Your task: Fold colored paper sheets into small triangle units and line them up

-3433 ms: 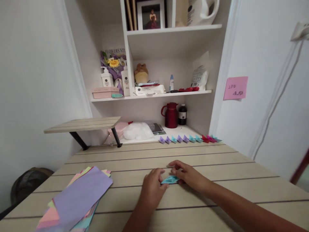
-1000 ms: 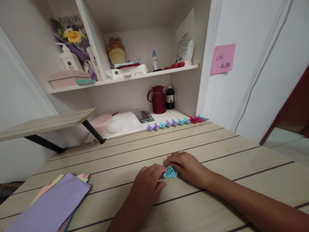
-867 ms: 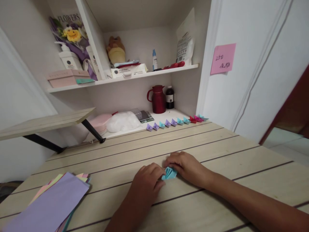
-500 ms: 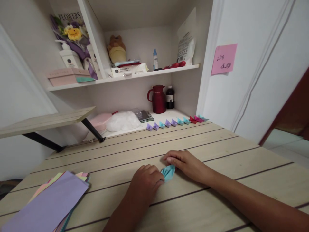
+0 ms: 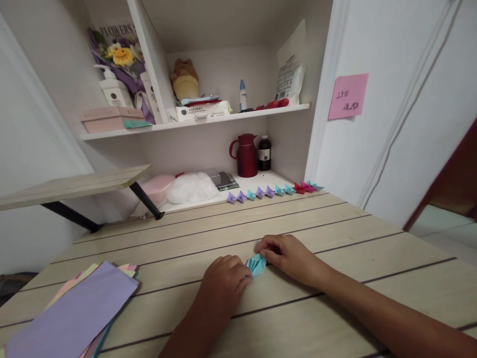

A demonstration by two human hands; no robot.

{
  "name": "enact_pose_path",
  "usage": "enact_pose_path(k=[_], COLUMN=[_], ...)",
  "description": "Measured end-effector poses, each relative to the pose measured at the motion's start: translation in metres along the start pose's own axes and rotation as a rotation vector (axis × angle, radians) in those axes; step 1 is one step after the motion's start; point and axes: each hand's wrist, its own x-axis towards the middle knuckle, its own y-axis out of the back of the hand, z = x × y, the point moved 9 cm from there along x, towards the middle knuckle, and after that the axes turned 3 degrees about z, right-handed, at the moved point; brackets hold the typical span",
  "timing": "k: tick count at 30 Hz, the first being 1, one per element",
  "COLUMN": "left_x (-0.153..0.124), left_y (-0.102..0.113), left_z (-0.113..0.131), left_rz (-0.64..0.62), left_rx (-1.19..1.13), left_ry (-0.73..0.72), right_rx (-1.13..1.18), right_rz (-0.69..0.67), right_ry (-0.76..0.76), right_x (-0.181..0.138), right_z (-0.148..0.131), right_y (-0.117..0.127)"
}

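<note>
A small light-blue folded paper boat (image 5: 256, 266) is between my two hands, just above or on the wooden tabletop; I cannot tell which. My left hand (image 5: 226, 278) pinches its left end between thumb and fingers. At its upper right end, the thumb and curled fingers of my right hand (image 5: 285, 253) close on the paper. Parts of both ends are hidden by my fingertips. Folds and an opening show along the middle of the piece.
Folded paper boats (image 5: 270, 191) in purple, blue, red and pink line the table's back edge. A stack of coloured paper (image 5: 74, 313) lies at left, near a raised wooden shelf (image 5: 78, 186). Behind stand a red jug (image 5: 247, 156) and a dark bottle (image 5: 264, 153).
The paper boat has shifted slightly left in the view. My right thumb has moved onto its upper right end, while my left hand keeps its pinch. The camera view has tilted a little.
</note>
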Motion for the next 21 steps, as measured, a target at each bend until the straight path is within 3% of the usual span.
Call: enact_pose_path(k=[7, 14, 21], left_x=[0.0, 0.0, 0.0], left_y=[-0.001, -0.001, 0.001], left_z=[-0.003, -0.006, -0.006], left_rz=[-0.017, -0.046, -0.053], left_rx=[-0.012, -0.073, -0.118], left_ry=[0.047, 0.117, 0.149], right_rx=[-0.045, 0.228, 0.213], right_rz=[0.01, -0.095, -0.159], right_ry=[0.177, 0.155, 0.14], right_x=[-0.005, -0.005, -0.01], right_z=[-0.021, -0.017, -0.019], right_y=[-0.004, 0.003, -0.013])
